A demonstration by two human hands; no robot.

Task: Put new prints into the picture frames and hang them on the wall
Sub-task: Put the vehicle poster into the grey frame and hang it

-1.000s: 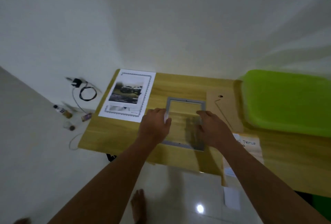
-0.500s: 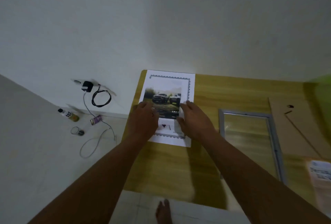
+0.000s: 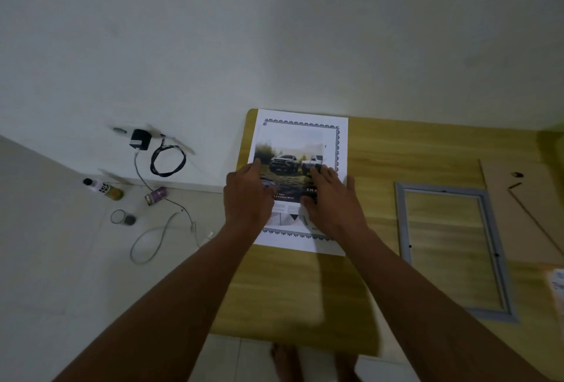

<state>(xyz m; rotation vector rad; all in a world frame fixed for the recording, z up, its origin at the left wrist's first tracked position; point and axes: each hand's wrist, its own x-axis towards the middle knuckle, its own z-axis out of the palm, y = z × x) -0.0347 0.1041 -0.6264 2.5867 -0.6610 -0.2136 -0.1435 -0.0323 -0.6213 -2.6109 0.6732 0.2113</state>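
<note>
Hands pressed flat, left hand (image 3: 248, 198) and right hand (image 3: 331, 201) with fingers spread, on a car print (image 3: 300, 137) beside an empty gray frame (image 3: 491, 229) on the counter (image 3: 412, 152).

Wooden table (image 3: 381, 152), set against the wall. On it, left end: print (image 3: 300, 137), lying flat, far edge at the table's far edge. To its right, well apart: grey frame (image 3: 494, 247), flat, wood visible through it. Right of frame: brown backing board (image 3: 518, 223). Paper (image 3: 557, 279) at right edge, blurred. Floor (image 3: 61, 259) left of table: cable (image 3: 158, 235), bottle (image 3: 103, 188), black charger (image 3: 140, 139).
</note>
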